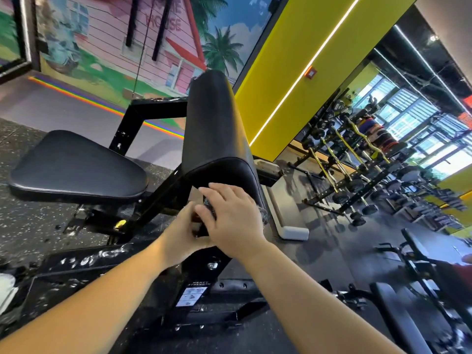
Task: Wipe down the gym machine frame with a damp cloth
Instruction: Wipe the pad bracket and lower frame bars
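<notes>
The gym machine has a black steel frame (150, 108), scuffed white in places, a black seat pad (76, 167) on the left and a long black back pad (219, 129). Both my hands meet at the upright post (196, 272), just below the back pad's near end. My right hand (232, 221) lies over a small dark grey cloth (210, 211), which shows between its thumb and fingers. My left hand (181, 236) curls its fingers onto the same dark bundle from the left. Most of the cloth is hidden under the hands.
Speckled rubber floor (30, 226) surrounds the machine. Racks of curl bars and dumbbells (344, 175) line the mirrored wall on the right. Another black bench (398, 310) stands at the lower right. A painted mural wall (107, 47) is behind, and a white object (6, 284) sits at the left edge.
</notes>
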The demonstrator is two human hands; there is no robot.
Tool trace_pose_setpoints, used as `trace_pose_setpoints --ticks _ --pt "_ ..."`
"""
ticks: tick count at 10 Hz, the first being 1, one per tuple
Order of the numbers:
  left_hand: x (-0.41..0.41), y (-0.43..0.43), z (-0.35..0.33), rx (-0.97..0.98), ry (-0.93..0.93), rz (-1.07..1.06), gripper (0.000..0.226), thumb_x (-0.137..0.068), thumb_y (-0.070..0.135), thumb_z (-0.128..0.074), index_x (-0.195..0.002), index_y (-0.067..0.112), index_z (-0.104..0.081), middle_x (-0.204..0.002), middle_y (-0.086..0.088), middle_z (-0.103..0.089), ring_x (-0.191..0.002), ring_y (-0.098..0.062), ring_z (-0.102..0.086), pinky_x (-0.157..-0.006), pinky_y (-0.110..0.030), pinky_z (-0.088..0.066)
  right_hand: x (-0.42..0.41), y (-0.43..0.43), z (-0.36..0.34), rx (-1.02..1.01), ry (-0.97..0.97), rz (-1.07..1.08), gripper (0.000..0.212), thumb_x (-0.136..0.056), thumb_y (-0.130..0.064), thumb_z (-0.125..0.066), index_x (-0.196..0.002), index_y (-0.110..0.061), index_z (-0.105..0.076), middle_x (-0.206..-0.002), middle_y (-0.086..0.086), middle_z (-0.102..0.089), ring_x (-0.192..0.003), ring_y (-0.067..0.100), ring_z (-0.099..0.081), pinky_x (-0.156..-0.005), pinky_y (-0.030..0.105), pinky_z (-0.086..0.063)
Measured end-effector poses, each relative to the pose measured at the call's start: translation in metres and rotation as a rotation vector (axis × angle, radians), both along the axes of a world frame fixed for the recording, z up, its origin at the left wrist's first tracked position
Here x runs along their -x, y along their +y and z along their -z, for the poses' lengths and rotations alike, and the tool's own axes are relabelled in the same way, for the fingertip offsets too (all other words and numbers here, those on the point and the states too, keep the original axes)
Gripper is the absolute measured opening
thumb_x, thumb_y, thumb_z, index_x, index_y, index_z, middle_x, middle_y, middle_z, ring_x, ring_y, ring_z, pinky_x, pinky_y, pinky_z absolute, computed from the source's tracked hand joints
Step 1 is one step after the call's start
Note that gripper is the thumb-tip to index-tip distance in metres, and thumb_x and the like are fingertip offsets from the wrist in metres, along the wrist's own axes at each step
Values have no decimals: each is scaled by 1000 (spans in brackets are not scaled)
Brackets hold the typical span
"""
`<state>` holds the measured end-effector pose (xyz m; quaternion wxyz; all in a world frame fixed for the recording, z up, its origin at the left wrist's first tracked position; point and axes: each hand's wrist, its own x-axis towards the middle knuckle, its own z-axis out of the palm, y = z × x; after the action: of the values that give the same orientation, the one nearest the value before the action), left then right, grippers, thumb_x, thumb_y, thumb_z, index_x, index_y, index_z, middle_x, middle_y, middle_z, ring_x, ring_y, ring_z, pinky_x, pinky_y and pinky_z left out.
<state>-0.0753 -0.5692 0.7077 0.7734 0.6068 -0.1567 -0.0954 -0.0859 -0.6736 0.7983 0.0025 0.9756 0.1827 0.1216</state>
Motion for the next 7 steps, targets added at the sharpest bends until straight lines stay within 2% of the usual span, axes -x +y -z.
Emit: trace_pose_setpoints --ticks 1,2,3,4,5,6,7 --pt "0 -7 -6 -18 7 -190 13 -80 22 -60 -92 15 -61 -59 15 -64 -60 -2 -64 -49 -8 -44 1 23 10 93 -34 -233 33 -88 -41 -47 -99 -25 -73 -100 -4 -70 -96 21 -61 -83 32 -46" --pt "8 -10 -18 -50 274 -102 23 -87 9 -47 -66 12 -57 -58 5 -50 -71 -28 -61 -58 -19 -40 3 35 3 619 -57 -389 23 -92 -27 -48 -106 -33 -66 -98 -9 -62 -91 14 -57 -66 25 -35" --pt "17 -9 -36 -63 333 -110 28 -92 -5 -36 -108 -5 -59 -98 -17 -62 -80 -23 -56 -74 -10 -44 8 32 -9 -42 162 -285 24 -98 -17 -50 -114 -22 -67 -106 -1 -65 -100 19 -59 -78 30 -47" --pt "10 6 -29 32 281 66 59 -79 21 -73 -130 27 -45 -126 5 -54 -118 -18 -52 -101 -29 -40 15 17 -38 -1342 348 83 12 -91 -29 -62 -91 -21 -71 -90 1 -71 -89 19 -68 -85 42 -55" --pt "10 14 -18 -119 169 84 82 -55 28 -87 -123 37 -42 -120 20 -47 -121 -7 -46 -105 -32 -37 6 -9 -51 -1911 444 211 36 -82 -48 -59 -100 -16 -62 -98 10 -69 -93 27 -67 -81 44 -55" --pt "12 14 -17 -167 97 21 83 -71 17 -79 -137 30 -31 -124 16 -43 -121 -3 -41 -95 -15 -35 3 -20 -37 -1326 207 223 11 -86 -32 -67 -95 -26 -64 -99 -4 -69 -99 12 -64 -91 39 -51" --pt "12 14 -14 -185 30 28 89 -68 23 -81 -141 25 -31 -131 13 -44 -124 -4 -45 -92 -9 -39 3 -38 -18 -660 -104 71 18 -92 -18 -62 -97 -35 -64 -112 -15 -60 -106 -4 -54 -96 22 -44"
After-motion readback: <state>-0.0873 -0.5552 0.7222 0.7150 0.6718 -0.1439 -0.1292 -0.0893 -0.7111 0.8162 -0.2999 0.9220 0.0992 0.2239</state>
